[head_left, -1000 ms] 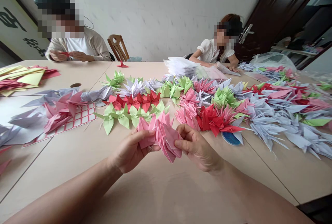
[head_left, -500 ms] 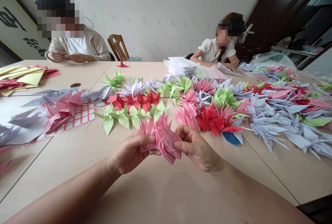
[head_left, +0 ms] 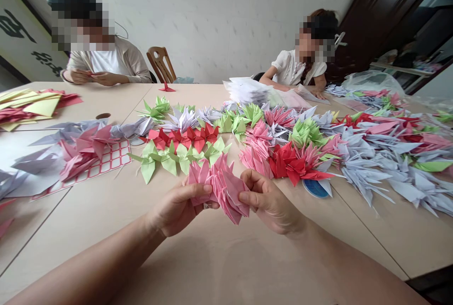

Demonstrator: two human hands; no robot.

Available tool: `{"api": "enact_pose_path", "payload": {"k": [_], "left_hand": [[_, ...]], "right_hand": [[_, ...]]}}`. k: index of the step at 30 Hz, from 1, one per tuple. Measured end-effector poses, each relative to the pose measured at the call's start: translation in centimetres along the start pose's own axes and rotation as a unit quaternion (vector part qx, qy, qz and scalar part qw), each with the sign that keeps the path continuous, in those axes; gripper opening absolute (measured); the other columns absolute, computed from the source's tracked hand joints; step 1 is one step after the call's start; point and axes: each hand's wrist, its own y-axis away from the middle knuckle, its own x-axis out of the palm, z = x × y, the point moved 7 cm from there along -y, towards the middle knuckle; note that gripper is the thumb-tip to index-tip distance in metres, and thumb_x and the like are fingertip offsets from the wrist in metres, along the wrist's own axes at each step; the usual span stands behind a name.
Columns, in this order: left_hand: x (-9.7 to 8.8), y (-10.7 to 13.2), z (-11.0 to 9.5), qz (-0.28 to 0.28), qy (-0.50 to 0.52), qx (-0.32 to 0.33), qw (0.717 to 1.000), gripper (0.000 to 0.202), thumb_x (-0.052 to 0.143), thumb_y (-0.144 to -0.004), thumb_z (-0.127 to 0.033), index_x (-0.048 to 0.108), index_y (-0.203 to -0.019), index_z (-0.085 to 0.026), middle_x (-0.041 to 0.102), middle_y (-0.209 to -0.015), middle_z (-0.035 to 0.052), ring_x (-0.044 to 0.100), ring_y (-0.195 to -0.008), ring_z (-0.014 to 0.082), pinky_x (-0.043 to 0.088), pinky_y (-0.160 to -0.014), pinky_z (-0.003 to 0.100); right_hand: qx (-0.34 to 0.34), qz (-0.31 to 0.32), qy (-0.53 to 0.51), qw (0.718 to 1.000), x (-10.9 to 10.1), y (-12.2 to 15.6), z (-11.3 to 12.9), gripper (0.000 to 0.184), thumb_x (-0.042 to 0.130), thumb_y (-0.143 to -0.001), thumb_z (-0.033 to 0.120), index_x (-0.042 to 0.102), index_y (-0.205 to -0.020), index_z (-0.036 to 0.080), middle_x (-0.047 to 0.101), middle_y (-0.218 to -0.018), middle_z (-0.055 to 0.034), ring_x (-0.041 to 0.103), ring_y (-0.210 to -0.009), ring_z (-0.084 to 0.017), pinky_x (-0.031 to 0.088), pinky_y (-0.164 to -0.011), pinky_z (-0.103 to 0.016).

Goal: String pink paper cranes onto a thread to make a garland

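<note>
Between my hands, above the near part of the table, is a bunch of pink folded paper cranes (head_left: 224, 187), pressed close together with their points fanned out. My left hand (head_left: 180, 206) is closed on its left side, thumb on top and fingers underneath. With thumb and bent fingers, my right hand (head_left: 269, 203) pinches the paper at the right end. Just beyond the bunch lie a row of green paper cranes (head_left: 173, 158) and a row of red ones (head_left: 186, 139).
Heaps of pale, pink, red and green paper cranes (head_left: 371, 154) cover the table's right side. Purple and pink ones (head_left: 81, 149) lie at left, near yellow and red paper pieces (head_left: 35, 104). Across the table sit two people, by a stack of white packets (head_left: 247, 90).
The right end of the pink bunch and my right fingers have shifted very slightly to the right. Across the table, the person on the right has leaned a little to the right.
</note>
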Motion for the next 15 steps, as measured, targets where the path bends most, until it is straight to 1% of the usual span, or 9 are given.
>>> {"api": "enact_pose_path", "payload": {"k": [4,8,13,15], "left_hand": [[-0.18,-0.01,0.07,-0.014,0.0,0.0,1.0,0.015,0.074,-0.069,-0.017,0.071,-0.084,-0.015,0.072,-0.079,0.0009,0.063,-0.07,0.0128,0.053,-0.067,0.024],[-0.2,-0.09,0.06,-0.018,0.003,0.001,1.0,0.014,0.074,-0.069,-0.017,0.071,-0.083,-0.014,0.072,-0.077,0.0013,0.062,-0.069,0.0129,0.054,-0.067,0.025],[-0.16,-0.23,-0.02,-0.024,0.005,0.001,1.0,0.011,0.072,-0.071,-0.018,0.071,-0.082,-0.014,0.072,-0.077,0.0017,0.063,-0.068,0.0126,0.054,-0.067,0.025],[-0.15,-0.26,0.02,-0.027,0.004,-0.002,1.0,0.01,0.071,-0.072,-0.018,0.072,-0.081,-0.015,0.072,-0.076,0.0021,0.063,-0.067,0.0128,0.053,-0.067,0.025]], "right_hand": [[0.003,-0.002,-0.001,1.0,-0.01,-0.01,0.01,0.036,0.082,-0.067,0.033,0.05,-0.078,0.019,0.049,-0.066,0.0054,0.038,-0.053,-0.006,0.02,-0.047,-0.022],[0.007,0.005,-0.006,1.0,0.17,-0.11,0.05,0.036,0.082,-0.068,0.034,0.06,-0.092,0.018,0.053,-0.073,0.0029,0.04,-0.056,-0.006,0.023,-0.048,-0.02],[-0.006,0.023,-0.019,1.0,0.48,-0.13,0.18,0.024,0.079,-0.071,0.031,0.065,-0.084,0.017,0.052,-0.068,0.0028,0.041,-0.055,-0.007,0.03,-0.051,-0.021],[-0.005,0.021,-0.018,1.0,0.43,-0.13,0.15,0.023,0.079,-0.071,0.031,0.065,-0.082,0.017,0.053,-0.068,0.0025,0.042,-0.055,-0.007,0.031,-0.052,-0.021]]}}
